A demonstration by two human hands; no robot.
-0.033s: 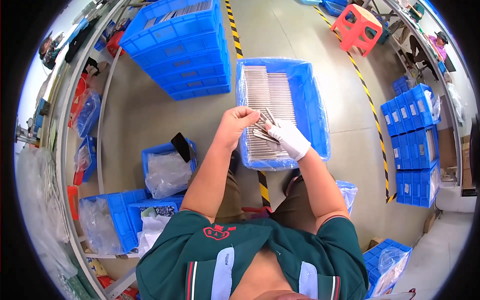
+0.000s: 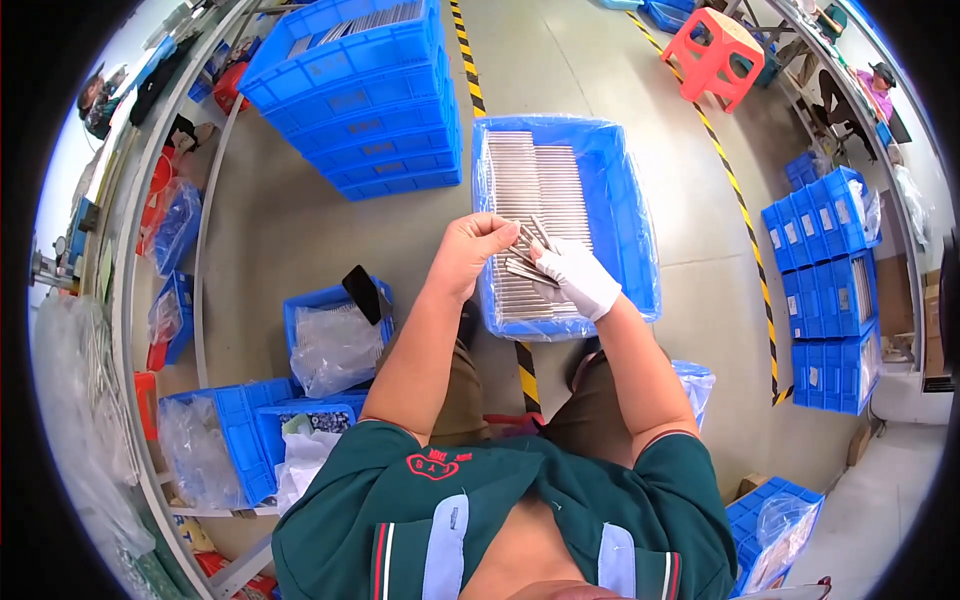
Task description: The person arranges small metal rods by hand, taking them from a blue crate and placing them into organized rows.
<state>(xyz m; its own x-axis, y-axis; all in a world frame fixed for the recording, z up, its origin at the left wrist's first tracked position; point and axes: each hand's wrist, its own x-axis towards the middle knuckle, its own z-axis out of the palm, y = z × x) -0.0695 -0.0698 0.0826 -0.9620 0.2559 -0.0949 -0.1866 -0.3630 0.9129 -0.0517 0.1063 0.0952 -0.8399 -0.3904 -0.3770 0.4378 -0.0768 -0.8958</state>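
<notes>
My right hand (image 2: 578, 277), in a white glove, is closed around a small fanned bunch of metal rods (image 2: 532, 268). Bare, my left hand (image 2: 477, 250) pinches with thumb and forefinger at the upper left of that bunch, touching the end of one rod. Both hands are over a blue plastic crate (image 2: 633, 230) lined with clear film. Inside the crate, slim silvery rods (image 2: 562, 190) lie side by side in two columns, filling its left and middle; bare blue bottom shows on the right. My hands hide part of the near rows.
A stack of blue crates (image 2: 370, 130) stands at the far left. A red stool (image 2: 712, 58) is at the far right, near striped floor tape (image 2: 735, 180). Blue bins (image 2: 825, 285) are piled at right. Near my left arm, a bin (image 2: 335, 340) holds plastic film and a dark phone-like slab (image 2: 362, 293).
</notes>
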